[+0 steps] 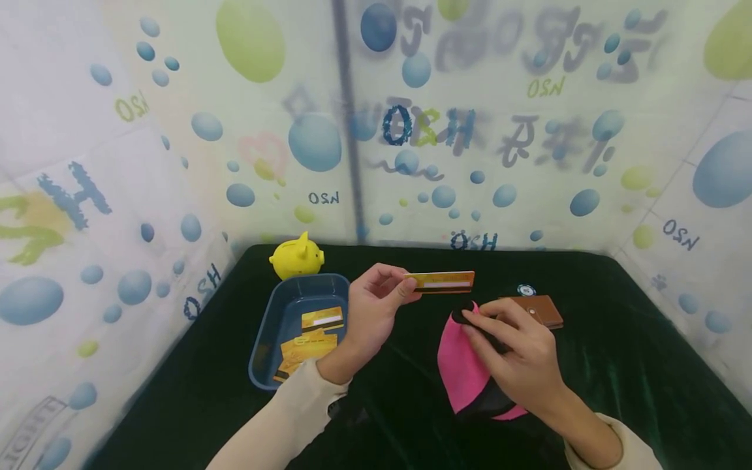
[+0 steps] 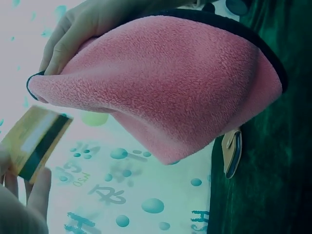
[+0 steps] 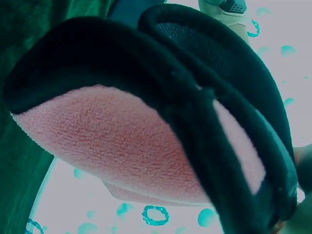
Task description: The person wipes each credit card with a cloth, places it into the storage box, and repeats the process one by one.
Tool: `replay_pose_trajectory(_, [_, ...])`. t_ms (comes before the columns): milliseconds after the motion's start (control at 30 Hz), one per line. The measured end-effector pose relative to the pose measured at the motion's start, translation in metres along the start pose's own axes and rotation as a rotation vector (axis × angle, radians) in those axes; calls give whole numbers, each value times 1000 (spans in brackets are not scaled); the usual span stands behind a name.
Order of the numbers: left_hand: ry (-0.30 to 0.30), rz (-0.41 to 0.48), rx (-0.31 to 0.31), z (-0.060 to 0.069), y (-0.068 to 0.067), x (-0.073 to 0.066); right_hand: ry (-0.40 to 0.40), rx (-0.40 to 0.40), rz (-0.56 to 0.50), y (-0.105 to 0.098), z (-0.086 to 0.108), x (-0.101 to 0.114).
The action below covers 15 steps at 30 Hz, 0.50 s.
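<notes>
Between thumb and fingers, my left hand (image 1: 371, 316) pinches a gold bank card (image 1: 446, 282) with a dark stripe and a white strip. The card is held level above the table; the left wrist view shows its striped face. My right hand (image 1: 523, 356) pinches a pink cloth (image 1: 461, 365) with black edging by its upper edge. That cloth hangs folded below the fingers, just right of the card and apart from it. In the right wrist view the fuzzy cloth (image 3: 112, 136) fills most of the picture, with only fingertips showing at the right edge.
Left of my hands, a blue tray (image 1: 258, 346) holds several gold cards (image 1: 320, 344). Behind it stands a yellow piggy bank (image 1: 296, 258). A brown wallet (image 1: 548, 311) and a round chip (image 1: 526, 290) lie beyond my right hand on the dark green tablecloth (image 1: 623, 372).
</notes>
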<state>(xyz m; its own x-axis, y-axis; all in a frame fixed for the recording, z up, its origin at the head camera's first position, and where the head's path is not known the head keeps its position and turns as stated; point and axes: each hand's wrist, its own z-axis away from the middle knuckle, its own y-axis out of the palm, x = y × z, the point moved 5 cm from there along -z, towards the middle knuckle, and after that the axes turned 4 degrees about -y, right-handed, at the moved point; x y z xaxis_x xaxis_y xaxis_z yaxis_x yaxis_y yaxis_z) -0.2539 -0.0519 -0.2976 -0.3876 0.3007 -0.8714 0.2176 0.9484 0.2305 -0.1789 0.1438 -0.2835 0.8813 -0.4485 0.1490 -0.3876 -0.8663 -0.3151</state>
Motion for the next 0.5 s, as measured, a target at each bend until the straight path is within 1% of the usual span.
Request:
replay_pose_trajectory(67, [-8, -15, 55, 1, 2, 1, -6, 2, 6, 0, -1, 0])
replay_pose_trajectory(200, [-1, -82, 178, 4, 6, 2, -8, 1, 19, 0, -2, 0])
replay_pose_trajectory(300, [14, -142, 236, 6, 7, 2, 4, 5, 26, 0, -2, -2])
replay_pose_trajectory(400, [32, -132, 298, 7, 9, 2, 12, 8, 26, 1, -2, -2])
replay_pose_trajectory(500, [67, -75, 394, 9, 11, 0, 15, 11, 23, 1, -2, -3])
